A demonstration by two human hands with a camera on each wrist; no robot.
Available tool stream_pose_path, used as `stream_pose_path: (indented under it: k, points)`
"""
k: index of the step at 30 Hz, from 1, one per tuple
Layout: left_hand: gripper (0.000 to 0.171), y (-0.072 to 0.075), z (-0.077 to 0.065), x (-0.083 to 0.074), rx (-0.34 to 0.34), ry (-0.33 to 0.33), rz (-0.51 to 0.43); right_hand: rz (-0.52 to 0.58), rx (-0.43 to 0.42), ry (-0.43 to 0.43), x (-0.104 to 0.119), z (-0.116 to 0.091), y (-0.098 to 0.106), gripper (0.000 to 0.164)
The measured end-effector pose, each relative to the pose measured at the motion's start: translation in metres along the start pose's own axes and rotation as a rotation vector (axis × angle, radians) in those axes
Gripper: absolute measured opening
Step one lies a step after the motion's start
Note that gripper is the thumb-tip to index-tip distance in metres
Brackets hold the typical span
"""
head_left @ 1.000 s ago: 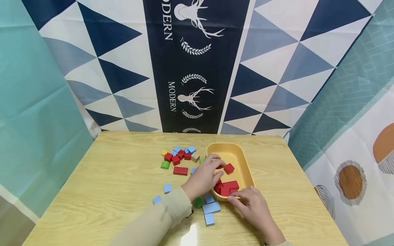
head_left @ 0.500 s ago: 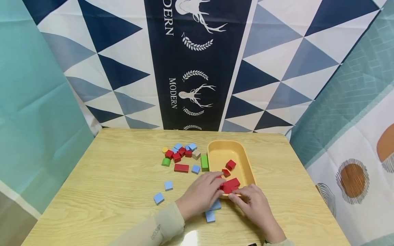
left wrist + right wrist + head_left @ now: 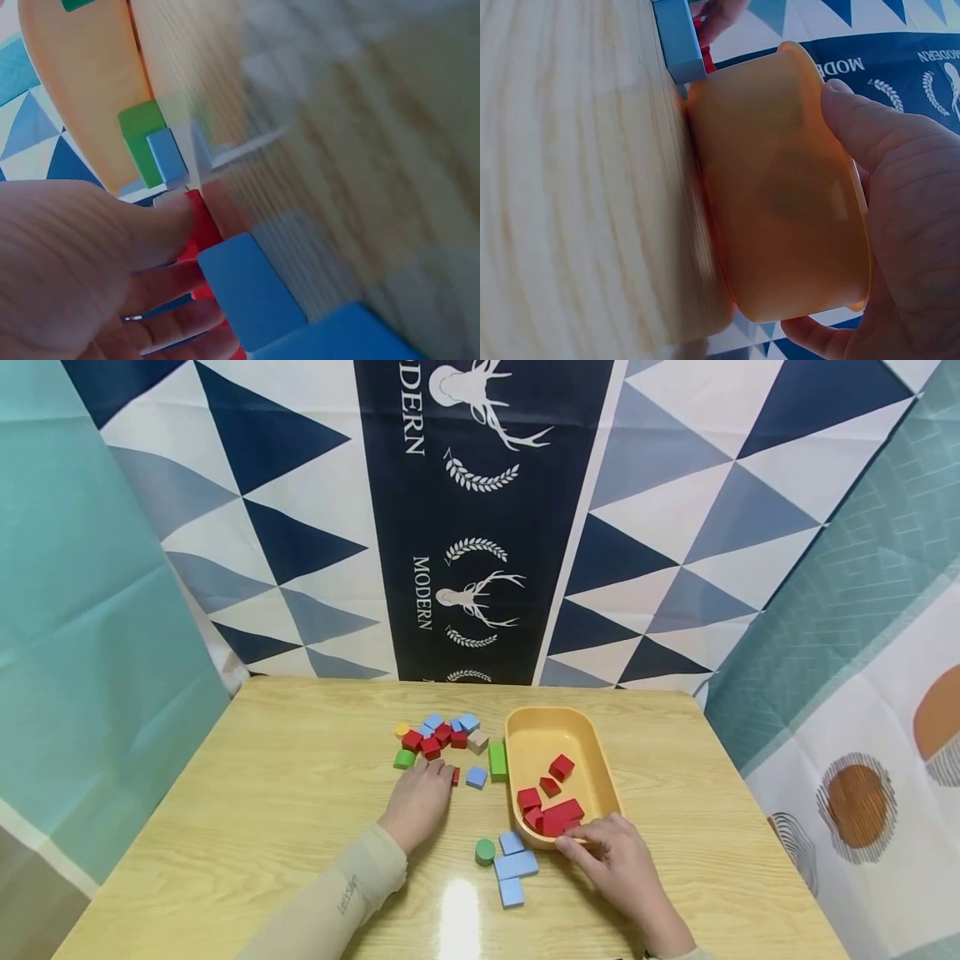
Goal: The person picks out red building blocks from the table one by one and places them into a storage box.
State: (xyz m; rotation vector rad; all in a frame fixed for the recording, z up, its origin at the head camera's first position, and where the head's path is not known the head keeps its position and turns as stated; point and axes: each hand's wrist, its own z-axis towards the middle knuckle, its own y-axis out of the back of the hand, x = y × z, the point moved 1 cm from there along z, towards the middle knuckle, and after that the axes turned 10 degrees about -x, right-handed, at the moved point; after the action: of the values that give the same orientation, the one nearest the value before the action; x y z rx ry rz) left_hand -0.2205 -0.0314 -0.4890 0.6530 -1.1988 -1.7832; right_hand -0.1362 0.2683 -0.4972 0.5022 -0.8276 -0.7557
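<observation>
My left hand (image 3: 420,800) reaches down over a long red block (image 3: 455,777) on the table, covering most of it in the head view. From the left wrist, thumb and fingers lie on either side of the red block (image 3: 200,225), behind two blue blocks (image 3: 253,292). At the near right corner of the yellow plastic tub (image 3: 604,768), my right hand (image 3: 621,864) pinches the rim; in the right wrist view its thumb lies on the rim of the tub (image 3: 776,180). Several red blocks (image 3: 562,817) lie inside the tub, mostly toward its near end.
Behind the left hand is a cluster of red, blue, green, yellow and plain wood blocks (image 3: 442,737). A green block (image 3: 498,762) stands against the tub's left side, near a blue block (image 3: 476,777). Blue blocks (image 3: 516,866) and a green cylinder (image 3: 485,852) lie before the tub.
My left hand has left the tub and moved left to the long red block. More red blocks now show in the tub. The right hand has stayed at the rim.
</observation>
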Motion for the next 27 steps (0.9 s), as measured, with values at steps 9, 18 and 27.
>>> stream_pose_path:
  k: [9,18,27]
  points:
    - [0.016,0.005,-0.003,-0.003,0.028,0.014,0.016,-0.012,0.014,-0.027,0.000,-0.001,0.001,0.009]
    - [0.034,0.042,0.028,-0.059,-0.007,-0.009,-0.361,-0.014,0.001,-0.013,-0.003,-0.001,0.005,0.007]
    - [0.035,0.023,0.052,-0.114,0.022,-0.310,-0.147,0.027,-0.031,0.071,0.000,0.000,0.001,0.005]
